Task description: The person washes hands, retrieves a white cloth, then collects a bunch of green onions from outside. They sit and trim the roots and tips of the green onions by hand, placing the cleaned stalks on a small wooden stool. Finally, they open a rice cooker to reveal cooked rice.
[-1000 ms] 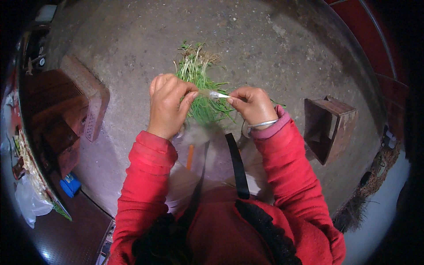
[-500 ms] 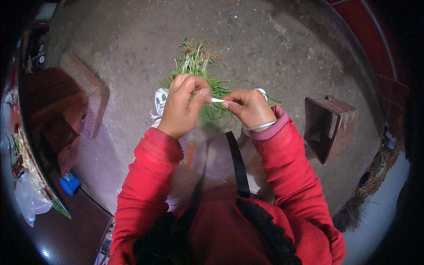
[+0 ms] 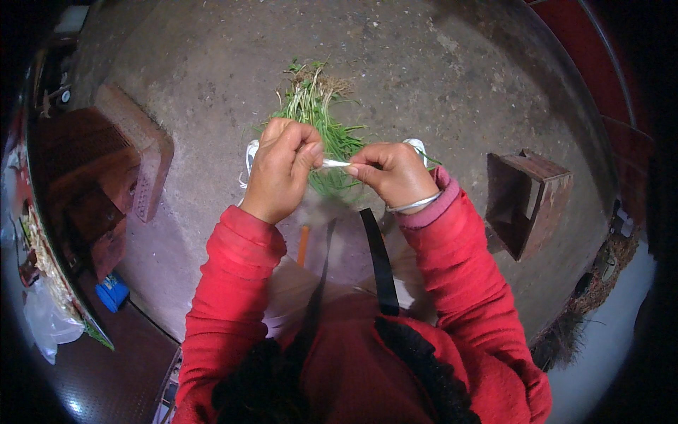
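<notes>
My left hand (image 3: 288,166) is closed, thumb and fingers pinching one end of a slim white stalk, seemingly a spring onion (image 3: 335,164). The other end is pinched by my right hand (image 3: 395,173), so the white part stretches between both. Thin green leaves (image 3: 432,161) show beyond my right wrist, perhaps from the same plant. On the floor beyond my hands lies a heap of spring onions (image 3: 311,99) with pale stems, brown roots and green leaves; my hands cover part of it. A silver bangle circles my right wrist.
A small wooden stool (image 3: 530,201) lies on its side at the right. To the left are a reddish-brown bench-like piece (image 3: 152,155), a blue container (image 3: 111,292) and a clear plastic bag (image 3: 51,318). White shoes (image 3: 251,159) flank the heap. Dry bristly stalks (image 3: 561,346) sit at lower right.
My left hand has shifted slightly left and my right hand a little left too. A bit more of the white stalk shows between them. Both still grip it.
</notes>
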Demonstrator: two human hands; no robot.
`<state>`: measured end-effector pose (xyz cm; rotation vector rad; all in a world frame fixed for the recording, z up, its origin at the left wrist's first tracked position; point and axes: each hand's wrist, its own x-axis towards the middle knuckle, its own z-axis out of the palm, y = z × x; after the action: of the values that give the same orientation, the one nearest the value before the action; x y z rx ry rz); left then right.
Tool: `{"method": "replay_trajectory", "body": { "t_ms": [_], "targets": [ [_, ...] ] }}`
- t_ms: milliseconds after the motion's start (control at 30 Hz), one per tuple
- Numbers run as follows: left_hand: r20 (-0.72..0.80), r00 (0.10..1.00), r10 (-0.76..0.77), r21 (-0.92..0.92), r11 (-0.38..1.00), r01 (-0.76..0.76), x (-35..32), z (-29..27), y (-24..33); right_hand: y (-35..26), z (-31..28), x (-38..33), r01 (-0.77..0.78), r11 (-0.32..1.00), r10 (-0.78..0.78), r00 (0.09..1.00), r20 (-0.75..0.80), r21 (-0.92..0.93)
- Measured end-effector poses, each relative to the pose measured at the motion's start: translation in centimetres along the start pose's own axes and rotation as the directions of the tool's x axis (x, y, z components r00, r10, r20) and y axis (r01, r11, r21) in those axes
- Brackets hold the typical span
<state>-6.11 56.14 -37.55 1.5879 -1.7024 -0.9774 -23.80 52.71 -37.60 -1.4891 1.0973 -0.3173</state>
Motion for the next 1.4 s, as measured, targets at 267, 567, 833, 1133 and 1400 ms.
{"method": "replay_trajectory", "body": {
  "t_ms": [267, 567, 833, 1133, 1400],
  "targets": [
    [-0.04, 0.999, -0.026, -0.031, 0.999, 0.025, 0.01, 0.15, 0.39, -0.04, -0.05, -0.03, -0.003, 1.0, 0.003, 1.0, 0.013, -0.002],
    [-0.085, 0.994, -0.064, -0.076, 0.995, 0.057, -0.08, 0.23, 0.36, -0.2, -0.01, -0.07, -0.012, 1.0, 0.011, 1.0, 0.028, 0.007],
    [-0.067, 0.996, -0.054, -0.036, 0.998, 0.051, 0.14, 0.13, 0.6, 0.12, -0.04, 0.05, -0.043, 0.999, 0.043, 0.999, 0.018, -0.011],
    [0.146, 0.982, 0.12, 0.245, 0.957, -0.153, 0.05, 0.39, 0.35, 0.61, -0.18, 0.01, -0.035, 0.999, 0.036, 0.999, 0.016, -0.005],
    [0.084, 0.988, 0.13, 0.188, 0.972, -0.144, -0.13, 0.64, -0.03, 0.42, -0.46, 0.08, -0.067, 0.997, 0.066, 0.997, 0.045, 0.027]
  ]
}}
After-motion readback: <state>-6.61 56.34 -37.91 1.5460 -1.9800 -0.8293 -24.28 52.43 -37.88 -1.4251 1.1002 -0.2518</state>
